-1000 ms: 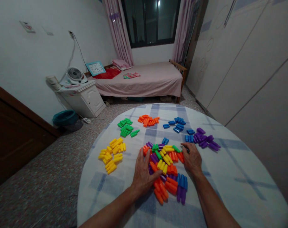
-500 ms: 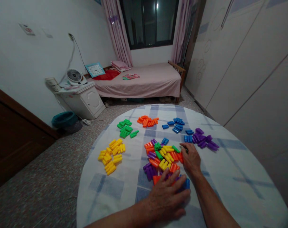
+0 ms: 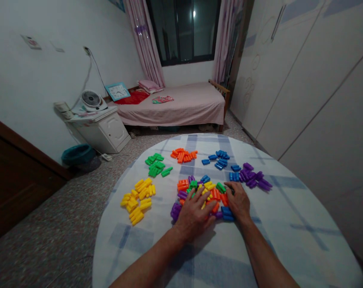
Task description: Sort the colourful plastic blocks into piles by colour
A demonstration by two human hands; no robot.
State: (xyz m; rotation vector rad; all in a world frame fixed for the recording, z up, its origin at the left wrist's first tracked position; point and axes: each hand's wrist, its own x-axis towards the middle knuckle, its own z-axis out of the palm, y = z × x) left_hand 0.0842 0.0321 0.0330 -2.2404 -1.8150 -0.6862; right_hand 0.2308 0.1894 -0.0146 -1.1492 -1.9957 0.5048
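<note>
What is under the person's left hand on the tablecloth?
The left hand rests on a mixed pile of plastic pegs: orange, yellow and purple pieces show around its fingers. Pieces beneath the palm are covered, so their colours cannot be seen.

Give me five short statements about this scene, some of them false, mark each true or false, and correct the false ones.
1. The left hand and right hand rest on the mixed pile of plastic pieces. True.
2. The yellow pieces lie to the right of the purple pieces. False: they lie well to the left of them.
3. The green pieces lie beside the orange pieces. True.
4. The fan stands on the bed. False: it stands on a white cabinet.
5. The cloth under the pieces is plain white. False: it is white with a blue check.
</note>
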